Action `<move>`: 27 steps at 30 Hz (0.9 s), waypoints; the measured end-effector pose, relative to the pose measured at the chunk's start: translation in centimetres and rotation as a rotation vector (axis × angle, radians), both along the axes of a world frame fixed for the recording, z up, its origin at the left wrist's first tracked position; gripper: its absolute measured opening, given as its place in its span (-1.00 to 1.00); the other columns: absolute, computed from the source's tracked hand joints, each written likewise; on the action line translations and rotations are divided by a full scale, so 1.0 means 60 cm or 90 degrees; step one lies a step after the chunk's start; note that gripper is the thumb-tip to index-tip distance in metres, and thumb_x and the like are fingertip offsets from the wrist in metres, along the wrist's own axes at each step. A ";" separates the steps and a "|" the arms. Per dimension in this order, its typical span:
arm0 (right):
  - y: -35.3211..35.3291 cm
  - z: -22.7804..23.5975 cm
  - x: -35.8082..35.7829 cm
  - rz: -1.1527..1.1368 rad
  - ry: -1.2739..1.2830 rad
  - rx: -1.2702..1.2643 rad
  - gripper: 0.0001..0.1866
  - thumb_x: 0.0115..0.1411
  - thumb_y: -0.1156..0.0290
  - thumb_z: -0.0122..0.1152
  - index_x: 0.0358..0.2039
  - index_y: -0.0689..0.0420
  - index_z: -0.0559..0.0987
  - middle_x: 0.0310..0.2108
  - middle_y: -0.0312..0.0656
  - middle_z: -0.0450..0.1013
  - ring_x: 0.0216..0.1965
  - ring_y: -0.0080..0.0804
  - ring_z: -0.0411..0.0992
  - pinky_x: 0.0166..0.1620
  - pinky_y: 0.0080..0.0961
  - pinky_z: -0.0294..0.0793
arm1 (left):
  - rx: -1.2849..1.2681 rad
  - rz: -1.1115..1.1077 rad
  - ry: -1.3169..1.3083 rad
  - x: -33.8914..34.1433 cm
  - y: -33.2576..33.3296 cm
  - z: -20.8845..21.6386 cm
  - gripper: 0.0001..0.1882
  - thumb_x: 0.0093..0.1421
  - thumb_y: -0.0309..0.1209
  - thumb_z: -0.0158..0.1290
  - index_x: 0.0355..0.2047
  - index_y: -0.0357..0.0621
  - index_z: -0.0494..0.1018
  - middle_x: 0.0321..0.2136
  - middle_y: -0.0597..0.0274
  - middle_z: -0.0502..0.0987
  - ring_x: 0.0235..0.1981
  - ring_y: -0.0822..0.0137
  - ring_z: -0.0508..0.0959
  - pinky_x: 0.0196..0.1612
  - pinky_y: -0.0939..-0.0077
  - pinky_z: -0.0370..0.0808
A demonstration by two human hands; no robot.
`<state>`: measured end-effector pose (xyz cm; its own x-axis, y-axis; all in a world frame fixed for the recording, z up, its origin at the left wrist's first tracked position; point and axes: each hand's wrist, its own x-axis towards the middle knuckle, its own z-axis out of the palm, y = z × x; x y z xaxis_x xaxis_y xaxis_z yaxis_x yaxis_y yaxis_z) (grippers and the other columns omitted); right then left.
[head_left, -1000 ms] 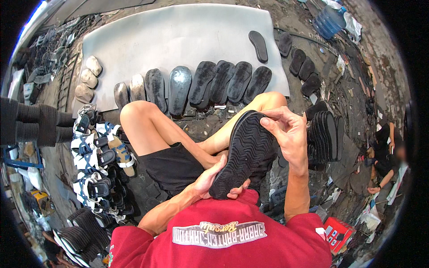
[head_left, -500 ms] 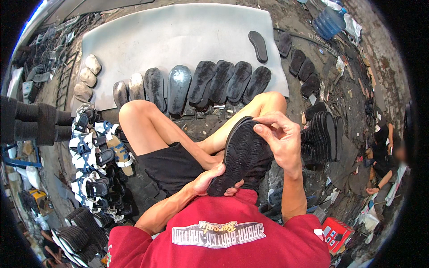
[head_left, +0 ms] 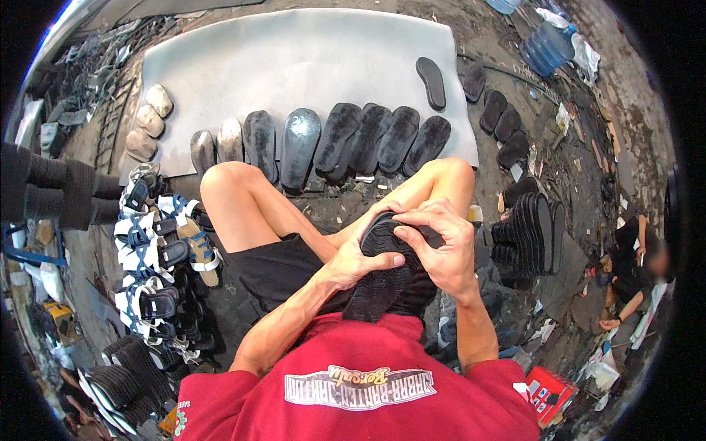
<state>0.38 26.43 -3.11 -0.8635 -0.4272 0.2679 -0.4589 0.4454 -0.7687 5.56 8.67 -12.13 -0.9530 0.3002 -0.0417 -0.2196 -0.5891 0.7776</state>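
Observation:
A black shoe sole with a wavy ridged tread lies over my lap, tread side up. My left hand is wrapped around its far part, with the thumb pressed across the tread. At the far rounded end, my right hand pinches the sole's edge between thumb and fingers. Whether a thin layer is between those fingertips is too small to tell. Beyond my knees stands a row of dark fuzzy soles along the near edge of a pale sheet. One grey shiny sole is among them.
At the left are stacked white and blue sandals and ridged black soles. Another sole stack stands to the right. A single sole lies on the sheet. A red box is at lower right; another person sits far right.
My left hand has moved from the sole's near end up to its far part. The sole now lies lower and looks shorter, while my right hand stays at the far edge.

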 end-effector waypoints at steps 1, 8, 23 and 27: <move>0.000 0.001 0.001 -0.009 0.012 0.006 -0.78 0.12 0.49 0.59 -0.19 0.14 0.81 -0.29 -0.15 0.68 -0.18 -0.25 0.61 -0.07 -0.33 0.60 | -0.016 0.002 0.021 -0.003 0.001 -0.007 -0.09 0.11 -0.55 0.47 0.40 -0.01 0.24 0.22 0.30 0.38 0.29 0.35 0.40 0.35 0.34 0.37; -0.010 0.004 0.015 -0.065 0.054 0.031 -0.75 0.08 0.52 0.61 -0.19 0.13 0.82 -0.30 -0.16 0.69 -0.18 -0.25 0.60 -0.03 -0.34 0.58 | -0.068 0.026 0.073 -0.003 0.003 -0.021 -0.20 0.16 -0.51 0.43 0.36 -0.05 0.31 0.21 0.27 0.40 0.27 0.35 0.40 0.38 0.33 0.32; -0.039 -0.030 0.050 -0.133 -0.169 -0.053 -0.48 0.36 0.09 0.46 0.08 0.21 0.50 -0.27 -0.11 0.49 -0.27 -0.28 0.48 -0.13 -0.33 0.51 | -0.079 0.059 -0.015 0.015 -0.029 0.028 -0.34 0.18 -0.50 0.15 0.34 -0.20 0.41 0.12 0.10 0.63 0.15 0.27 0.60 0.33 0.32 0.45; -0.069 -0.043 0.068 -0.189 -0.224 -0.098 -0.59 0.61 0.13 0.03 -0.19 0.27 0.56 -0.39 0.02 0.47 -0.33 -0.14 0.53 -0.21 -0.18 0.49 | -0.181 0.113 0.022 0.008 -0.033 0.046 -0.40 0.16 -0.45 0.08 0.25 -0.29 0.50 0.13 0.07 0.62 0.15 0.28 0.58 0.31 0.35 0.43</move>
<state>4.46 22.28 -5.68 -0.9917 -0.1264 -0.0220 -0.0289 0.3871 -0.9216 6.07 6.69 -9.34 -0.9917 0.1100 -0.0665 -0.1033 -0.3745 0.9215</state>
